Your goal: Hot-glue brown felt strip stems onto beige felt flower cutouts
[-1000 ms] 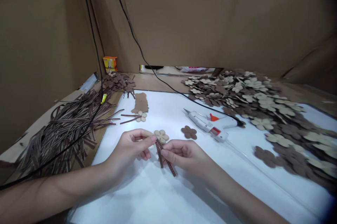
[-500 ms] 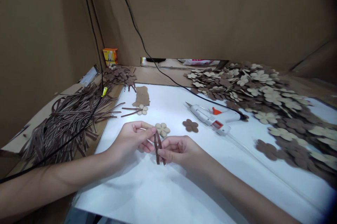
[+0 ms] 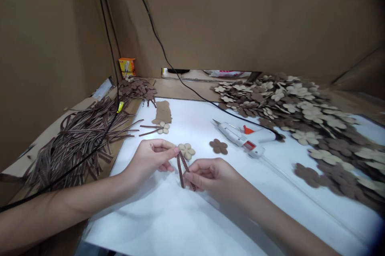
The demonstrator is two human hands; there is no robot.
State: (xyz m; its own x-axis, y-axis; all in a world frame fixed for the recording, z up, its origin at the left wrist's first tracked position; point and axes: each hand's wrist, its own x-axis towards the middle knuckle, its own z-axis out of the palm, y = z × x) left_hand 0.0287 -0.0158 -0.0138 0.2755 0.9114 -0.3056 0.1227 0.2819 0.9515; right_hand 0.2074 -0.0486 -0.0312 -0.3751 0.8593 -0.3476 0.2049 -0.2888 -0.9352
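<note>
Between my hands is a narrow brown ribbon [image 3: 181, 171] with light stitching, folded so its two tails hang apart in an upside-down V. My left hand [image 3: 158, 155] pinches the fold at the top between thumb and fingertips. Lower down, my right hand [image 3: 206, 173] holds the right tail between thumb and forefinger. Just behind the ribbon lies a beige felt flower [image 3: 187, 151] on the white board [image 3: 144, 224]. A brown felt flower [image 3: 218, 146] rests to its right. Further back, another beige flower [image 3: 164, 128] has two ribbon tails pointing left.
A white glue gun [image 3: 237, 135] with an orange trigger lies right of centre. Felt flowers [image 3: 303, 107] are heaped on the right, ribbon strips [image 3: 81, 131] on the left. A cardboard scrap [image 3: 163, 112], an orange-yellow box [image 3: 126, 67] and a hanging black cable [image 3: 159, 39] are behind.
The ribbon's two tails have spread further apart at the bottom. My right hand has shifted slightly right with its tail, while my left hand keeps the fold. The view has tilted up slightly.
</note>
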